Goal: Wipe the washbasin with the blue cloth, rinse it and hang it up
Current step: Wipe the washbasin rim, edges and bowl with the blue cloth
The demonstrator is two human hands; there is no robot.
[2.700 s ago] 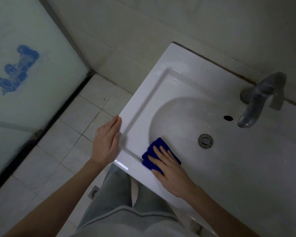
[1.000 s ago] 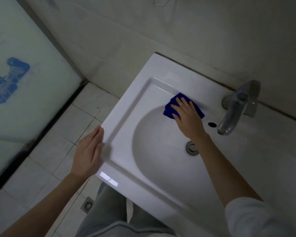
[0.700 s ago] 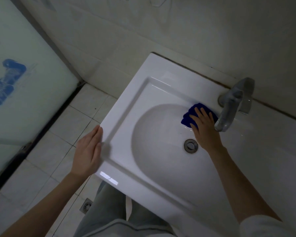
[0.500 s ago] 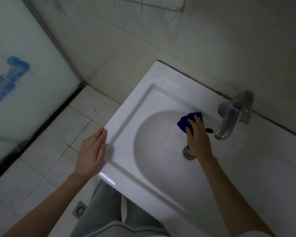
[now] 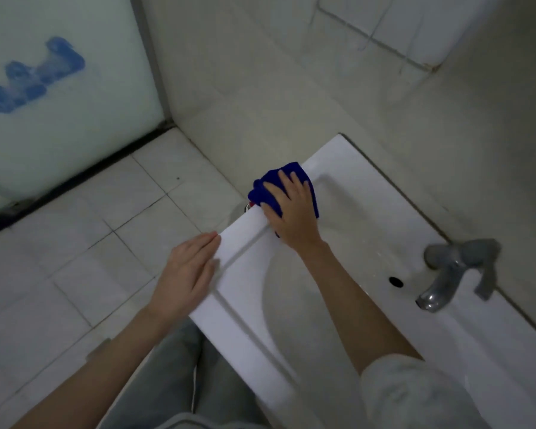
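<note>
The white washbasin (image 5: 347, 187) runs from the frame's middle to the lower right. A dark blue cloth (image 5: 271, 181) lies bunched on the basin's left rim, partly hanging over the outer edge. My right hand (image 5: 291, 212) presses flat on the cloth, fingers spread and pointing away from me. My left hand (image 5: 188, 274) rests flat on the basin's front left corner, fingers together, holding nothing. The drain is hidden behind my right forearm.
A grey metal tap (image 5: 446, 280) stands at the basin's back right, with the overflow hole (image 5: 396, 282) beside it. Tiled wall rises behind the basin. White floor tiles (image 5: 106, 218) and a frosted glass door (image 5: 59, 88) with a blue mark lie to the left.
My right hand has slid the cloth from the bowl near the overflow hole out to the left rim. The view has swung left. My left hand stays on the front corner.
</note>
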